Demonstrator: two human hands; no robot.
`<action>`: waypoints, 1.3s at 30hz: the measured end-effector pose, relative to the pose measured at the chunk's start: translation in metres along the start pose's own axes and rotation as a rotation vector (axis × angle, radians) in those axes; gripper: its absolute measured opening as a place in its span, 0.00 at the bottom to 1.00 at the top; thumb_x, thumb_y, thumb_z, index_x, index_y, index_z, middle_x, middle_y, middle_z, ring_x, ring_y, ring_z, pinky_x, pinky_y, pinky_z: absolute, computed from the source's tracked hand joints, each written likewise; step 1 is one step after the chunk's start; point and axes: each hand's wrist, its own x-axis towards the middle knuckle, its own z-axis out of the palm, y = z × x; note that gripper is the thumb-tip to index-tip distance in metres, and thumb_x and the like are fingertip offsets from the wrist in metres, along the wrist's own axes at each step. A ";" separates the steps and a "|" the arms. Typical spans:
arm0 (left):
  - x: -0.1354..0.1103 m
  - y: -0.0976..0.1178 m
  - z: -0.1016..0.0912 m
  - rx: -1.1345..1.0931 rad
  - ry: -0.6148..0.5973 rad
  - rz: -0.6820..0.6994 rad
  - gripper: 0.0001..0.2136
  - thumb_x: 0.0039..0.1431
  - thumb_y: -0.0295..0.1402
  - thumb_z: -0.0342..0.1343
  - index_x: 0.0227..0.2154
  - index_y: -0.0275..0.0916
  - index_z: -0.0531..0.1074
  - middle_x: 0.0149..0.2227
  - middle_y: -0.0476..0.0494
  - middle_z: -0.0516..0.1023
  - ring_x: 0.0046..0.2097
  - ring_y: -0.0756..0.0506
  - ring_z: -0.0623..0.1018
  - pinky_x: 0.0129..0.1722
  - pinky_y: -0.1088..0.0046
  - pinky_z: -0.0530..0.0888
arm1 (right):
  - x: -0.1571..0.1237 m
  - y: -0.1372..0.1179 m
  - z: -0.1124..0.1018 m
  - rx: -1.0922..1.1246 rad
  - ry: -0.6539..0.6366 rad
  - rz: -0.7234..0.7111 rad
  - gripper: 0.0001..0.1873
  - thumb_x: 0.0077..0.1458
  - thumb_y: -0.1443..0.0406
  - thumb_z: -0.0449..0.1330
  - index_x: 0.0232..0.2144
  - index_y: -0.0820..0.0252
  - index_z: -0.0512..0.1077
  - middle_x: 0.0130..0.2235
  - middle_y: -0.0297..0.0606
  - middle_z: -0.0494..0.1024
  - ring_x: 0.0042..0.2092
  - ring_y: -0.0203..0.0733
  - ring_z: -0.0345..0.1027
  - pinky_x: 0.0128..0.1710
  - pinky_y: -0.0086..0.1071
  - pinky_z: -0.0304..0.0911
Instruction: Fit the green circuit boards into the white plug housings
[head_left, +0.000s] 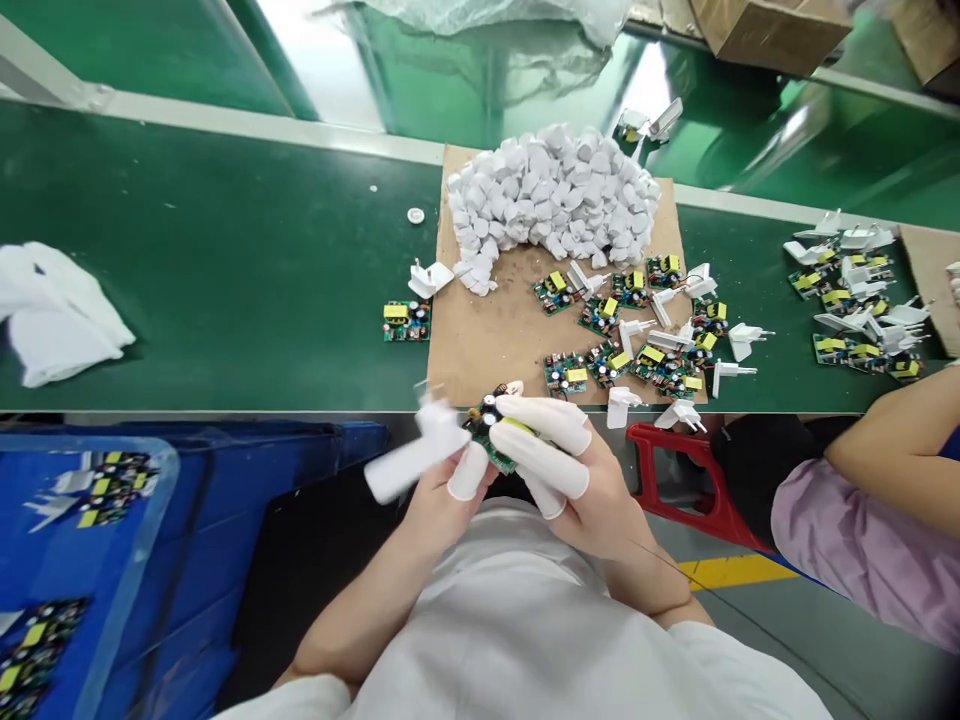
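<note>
At the table's front edge, my right hand (pixel 592 485) grips a small green circuit board (pixel 499 457), its fingers covered in white finger cots lying over the top. My left hand (pixel 442 505) pinches the same board from the left side, with a white cot on the thumb. A white plug piece (pixel 420 450), smeared by motion, sticks out to the left of the board beside my left hand. The fingers below the board are hidden. Just beyond my hands, several boards with white plugs (pixel 652 360) lie on the right of a cardboard sheet (pixel 487 350).
A heap of small white caps (pixel 555 190) covers the cardboard's back. Another board (pixel 406 321) and a white plug lie left of it. White cloth (pixel 60 310) lies far left; a blue bin (pixel 154 480) with boards stands below. A co-worker's arm (pixel 892 440) and red stool (pixel 675 435) are at right.
</note>
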 end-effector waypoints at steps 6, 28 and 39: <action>0.004 -0.002 -0.008 -0.163 0.038 0.074 0.18 0.59 0.52 0.73 0.47 0.49 0.87 0.49 0.43 0.90 0.52 0.40 0.89 0.49 0.71 0.87 | 0.014 -0.009 -0.010 -0.166 -0.163 -0.118 0.34 0.69 0.76 0.53 0.74 0.57 0.63 0.66 0.46 0.79 0.75 0.52 0.63 0.75 0.54 0.65; 0.002 0.019 -0.024 -0.328 0.052 0.151 0.22 0.59 0.48 0.76 0.53 0.48 0.84 0.48 0.41 0.91 0.41 0.42 0.91 0.38 0.74 0.86 | 0.178 0.102 0.022 -0.949 -0.767 0.051 0.21 0.63 0.78 0.52 0.54 0.72 0.76 0.53 0.63 0.78 0.55 0.64 0.70 0.55 0.47 0.57; 0.008 0.023 -0.008 -0.353 0.106 0.147 0.23 0.55 0.48 0.78 0.51 0.48 0.83 0.44 0.46 0.91 0.42 0.41 0.91 0.40 0.71 0.86 | 0.157 0.094 0.014 -1.005 -0.687 0.096 0.21 0.69 0.77 0.47 0.50 0.71 0.79 0.48 0.61 0.81 0.53 0.65 0.68 0.53 0.48 0.55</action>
